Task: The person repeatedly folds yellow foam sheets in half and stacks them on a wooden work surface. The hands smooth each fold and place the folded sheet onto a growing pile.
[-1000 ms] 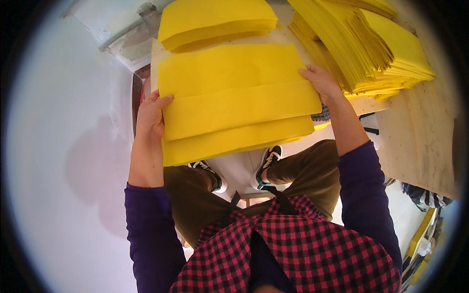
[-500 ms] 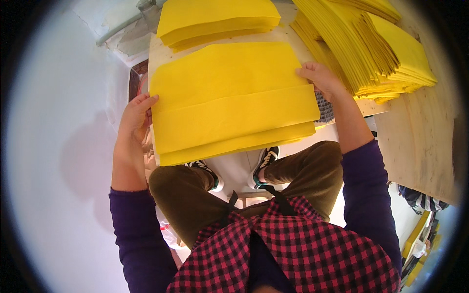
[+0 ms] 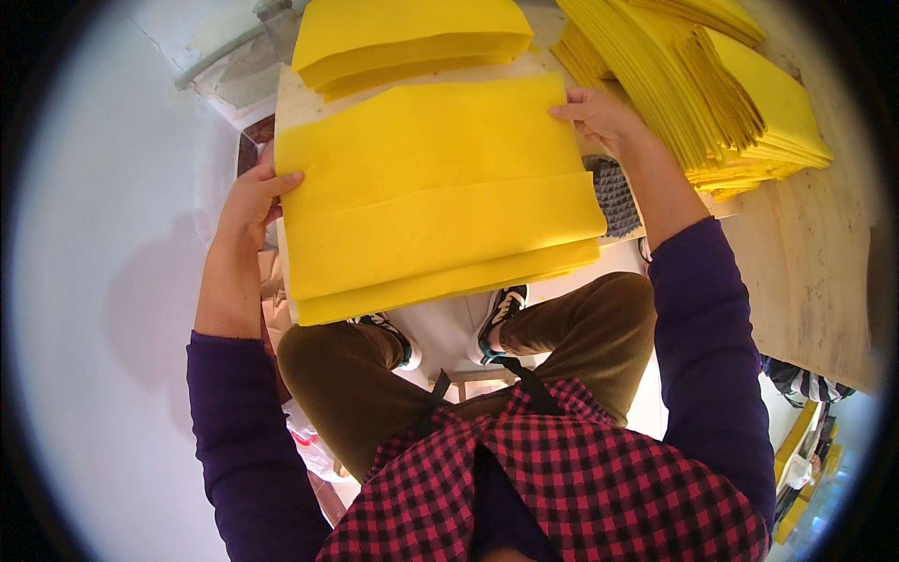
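Between my hands lies a wide, folded yellow piece that looks like felt or nonwoven cloth (image 3: 431, 150). A crosswise fold shows near its front, and its layered front edges hang past the table toward my knees. My left hand (image 3: 251, 199) is closed at its left edge, thumb on top and the other fingers partly hidden. At the right edge, toward the far corner, my right hand (image 3: 597, 116) pinches the cloth between thumb and fingers.
A stack of folded yellow cloth (image 3: 412, 33) lies just beyond. Larger yellow piles (image 3: 693, 94) stand at the far right on the wooden table (image 3: 805, 253). A grey textured pad (image 3: 613, 197) shows beside the cloth. A white wall (image 3: 103, 281) borders the left.
My right hand has slid farther up the cloth's right edge toward its far corner, uncovering more of the grey pad. My left hand has shifted slightly left, still at the left edge.
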A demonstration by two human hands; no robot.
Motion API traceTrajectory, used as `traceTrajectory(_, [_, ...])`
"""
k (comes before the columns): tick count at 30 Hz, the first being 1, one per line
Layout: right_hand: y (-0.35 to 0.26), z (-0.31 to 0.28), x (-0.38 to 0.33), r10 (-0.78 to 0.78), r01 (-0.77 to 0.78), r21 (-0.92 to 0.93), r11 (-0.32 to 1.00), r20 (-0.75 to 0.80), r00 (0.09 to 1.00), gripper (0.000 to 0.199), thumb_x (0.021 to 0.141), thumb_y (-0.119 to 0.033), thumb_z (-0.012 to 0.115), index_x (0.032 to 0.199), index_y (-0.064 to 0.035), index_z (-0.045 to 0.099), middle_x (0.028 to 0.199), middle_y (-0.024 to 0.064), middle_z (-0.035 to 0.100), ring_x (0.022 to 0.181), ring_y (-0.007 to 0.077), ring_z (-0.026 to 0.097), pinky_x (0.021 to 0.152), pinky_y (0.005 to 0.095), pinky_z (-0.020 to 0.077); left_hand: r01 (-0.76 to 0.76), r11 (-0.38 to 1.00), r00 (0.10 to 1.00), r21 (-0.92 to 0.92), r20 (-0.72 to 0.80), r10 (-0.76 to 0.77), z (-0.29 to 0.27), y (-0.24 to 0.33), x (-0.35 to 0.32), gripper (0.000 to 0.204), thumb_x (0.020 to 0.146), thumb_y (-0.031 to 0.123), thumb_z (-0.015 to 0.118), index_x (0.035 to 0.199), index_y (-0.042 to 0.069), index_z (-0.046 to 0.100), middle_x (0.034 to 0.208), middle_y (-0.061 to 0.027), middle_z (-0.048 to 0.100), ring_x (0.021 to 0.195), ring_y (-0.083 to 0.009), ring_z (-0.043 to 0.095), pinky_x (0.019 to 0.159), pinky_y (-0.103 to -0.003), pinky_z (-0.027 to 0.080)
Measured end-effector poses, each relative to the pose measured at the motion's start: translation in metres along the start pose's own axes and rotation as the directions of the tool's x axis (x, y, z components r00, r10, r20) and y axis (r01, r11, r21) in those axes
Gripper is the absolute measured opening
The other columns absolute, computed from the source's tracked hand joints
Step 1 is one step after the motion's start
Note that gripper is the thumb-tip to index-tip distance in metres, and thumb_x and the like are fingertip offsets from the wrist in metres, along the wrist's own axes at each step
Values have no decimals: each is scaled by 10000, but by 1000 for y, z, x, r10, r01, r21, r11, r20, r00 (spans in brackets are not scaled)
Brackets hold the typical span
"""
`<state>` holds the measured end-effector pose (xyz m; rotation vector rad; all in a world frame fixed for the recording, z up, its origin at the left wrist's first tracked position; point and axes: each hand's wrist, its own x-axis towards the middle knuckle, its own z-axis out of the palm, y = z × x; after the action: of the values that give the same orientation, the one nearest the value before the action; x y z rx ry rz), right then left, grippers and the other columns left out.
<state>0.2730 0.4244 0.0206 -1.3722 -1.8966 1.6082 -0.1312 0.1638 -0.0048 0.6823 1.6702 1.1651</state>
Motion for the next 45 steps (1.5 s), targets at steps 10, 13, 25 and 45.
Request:
traceTrajectory(10, [-2,-4,-23,-68,64,92,994,46,997,130,902,-164,673,977,-69,624,744,-14,614,601,30,566,490,151,417,-8,995,997,104,-74,16,-7,0,-5,237,859,13,646,1090,-35,622,1003,-97,686,859,-177,668,768,-256,526])
traceTrajectory(13, [-2,1,-21,-87,88,143,986,-10,996,155,920,-155,644,1029,-50,609,882,25,646,708,72,636,586,165,506,-47,998,996,48,-69,50,-2,5,-9,231,834,46,677,1058,-1,651,884,-39,658,701,-121,548,631,-234,419])
traceTrajectory(25, [-10,7,-40,-179,171,201,965,21,984,215,934,-67,589,1127,27,572,1040,120,654,922,187,677,816,263,570,-41,993,993,112,-110,53,14,32,-36,133,823,85,698,941,31,668,762,-8,650,468,-59,471,429,-188,376])
traceTrajectory(45, [46,12,-58,-518,506,289,813,-41,855,101,805,20,699,875,-53,691,1066,50,669,944,145,618,873,266,501,-448,894,880,-6,-181,439,22,-37,-47,86,851,-69,620,906,-16,661,1079,-145,666,960,-201,643,870,-307,532])
